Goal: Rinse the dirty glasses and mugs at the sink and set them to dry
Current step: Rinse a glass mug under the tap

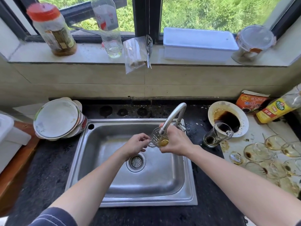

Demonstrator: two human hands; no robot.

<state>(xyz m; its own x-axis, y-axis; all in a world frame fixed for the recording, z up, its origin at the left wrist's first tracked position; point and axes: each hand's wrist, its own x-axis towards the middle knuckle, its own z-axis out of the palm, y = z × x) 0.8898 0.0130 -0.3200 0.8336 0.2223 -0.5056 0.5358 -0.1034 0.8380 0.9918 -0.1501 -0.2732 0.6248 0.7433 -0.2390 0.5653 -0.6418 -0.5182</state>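
A clear glass mug (157, 138) with amber liquid in its bottom is held under the faucet spout (172, 117), over the steel sink (117, 181). My right hand (174, 141) wraps around the mug's right side. My left hand (136, 144) pinches the mug's handle from the left. Another glass mug (216, 136) with dark residue stands on the counter right of the sink. Several dirty stemmed glasses (268, 154) with brown dregs lie on the pale counter at the far right.
A stack of plates and bowls (57, 118) sits left of the sink. A bowl with dark sauce (228, 118), a sauce pack (250, 101) and a yellow-labelled bottle (276, 108) stand at the back right. Jars, bottles and a white box (198, 44) line the windowsill.
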